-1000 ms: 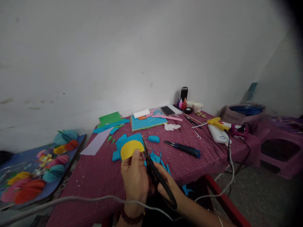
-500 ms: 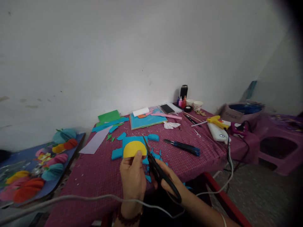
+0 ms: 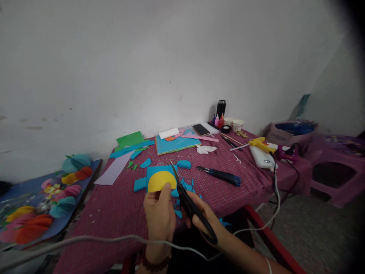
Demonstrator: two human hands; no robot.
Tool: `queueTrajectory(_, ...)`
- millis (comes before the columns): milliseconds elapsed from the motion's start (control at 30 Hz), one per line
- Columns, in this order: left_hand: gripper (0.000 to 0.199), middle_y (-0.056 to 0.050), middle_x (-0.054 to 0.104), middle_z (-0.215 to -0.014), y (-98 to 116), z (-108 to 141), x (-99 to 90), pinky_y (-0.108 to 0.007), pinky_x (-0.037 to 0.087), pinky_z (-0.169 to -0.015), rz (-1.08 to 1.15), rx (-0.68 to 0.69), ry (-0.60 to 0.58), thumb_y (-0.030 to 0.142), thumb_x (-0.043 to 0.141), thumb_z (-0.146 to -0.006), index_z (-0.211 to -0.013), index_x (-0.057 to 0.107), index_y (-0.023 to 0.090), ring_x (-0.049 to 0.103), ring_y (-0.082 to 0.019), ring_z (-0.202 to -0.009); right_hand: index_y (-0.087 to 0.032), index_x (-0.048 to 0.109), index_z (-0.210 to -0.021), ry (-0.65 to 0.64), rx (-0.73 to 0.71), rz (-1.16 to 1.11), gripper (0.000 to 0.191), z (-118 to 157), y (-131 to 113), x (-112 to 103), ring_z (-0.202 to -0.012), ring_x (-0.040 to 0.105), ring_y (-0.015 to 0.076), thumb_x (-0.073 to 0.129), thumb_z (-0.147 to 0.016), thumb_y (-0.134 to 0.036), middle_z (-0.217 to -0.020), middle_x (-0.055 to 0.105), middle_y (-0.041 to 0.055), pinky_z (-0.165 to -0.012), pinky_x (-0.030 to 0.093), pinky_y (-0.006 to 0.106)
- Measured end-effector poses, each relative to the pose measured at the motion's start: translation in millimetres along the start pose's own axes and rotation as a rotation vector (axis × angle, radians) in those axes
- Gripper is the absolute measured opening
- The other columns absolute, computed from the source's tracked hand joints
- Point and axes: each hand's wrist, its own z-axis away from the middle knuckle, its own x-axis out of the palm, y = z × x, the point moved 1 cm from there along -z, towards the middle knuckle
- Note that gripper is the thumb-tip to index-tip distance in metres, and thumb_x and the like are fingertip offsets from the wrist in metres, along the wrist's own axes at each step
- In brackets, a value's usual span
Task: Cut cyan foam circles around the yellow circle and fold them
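Note:
A yellow half-round piece of paper (image 3: pixel 160 182) is pinched between the thumb and fingers of my left hand (image 3: pixel 161 215), which wears a dark bead bracelet. Black-handled scissors (image 3: pixel 192 209) are gripped in my right hand (image 3: pixel 205 216); their blades point up and away, close to the right edge of the yellow paper. Whether the blades touch the paper I cannot tell. Behind the yellow piece lies a blue square of paper (image 3: pixel 151 170) on the table. Blue paper scraps (image 3: pixel 186 185) lie just beyond the scissors, partly covered by them.
A box cutter (image 3: pixel 219 176) rests right of the scraps, blade out. A yellow glue gun (image 3: pixel 261 144) lies on a white power bank (image 3: pixel 262 158) at the right. A white cable (image 3: pixel 114 239) crosses in front of my wrists. Paper pumpkins (image 3: pixel 67 206) sit on a blue board at the left.
Both hands keep nearly the same pose with the paper and scissors. The view has shifted very slightly, and little else differs.

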Motion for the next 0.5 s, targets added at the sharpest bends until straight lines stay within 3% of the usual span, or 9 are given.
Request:
queueTrajectory(267, 0.008, 0.002, 0.064, -0.063, 3, -2, 0.6, -0.020, 0.047, -0.063, 0.018, 0.024, -0.005, 0.014, 0.073, -0.061, -0.066, 0.066, 0.015, 0.059, -0.009, -0.060, -0.027, 0.045, -0.129, -0.079, 0.025, 0.027, 0.066, 2, -6, 2, -0.066, 0.044, 0.0113, 0.063, -0.074, -0.060, -0.081, 0.048, 0.0001, -0.059, 0.034, 0.025)
queueTrajectory(500, 0.012, 0.003, 0.065, -0.063, 1, -1, 0.6, -0.020, 0.046, -0.063, 0.048, 0.006, -0.008, 0.013, 0.073, -0.060, -0.068, 0.065, 0.017, 0.058, -0.008, -0.059, -0.021, 0.045, -0.128, -0.053, -0.015, -0.013, 0.073, 3, 8, 2, -0.055, 0.039, 0.0086, 0.061, -0.071, -0.066, -0.070, 0.045, -0.0021, -0.051, 0.029, 0.022)
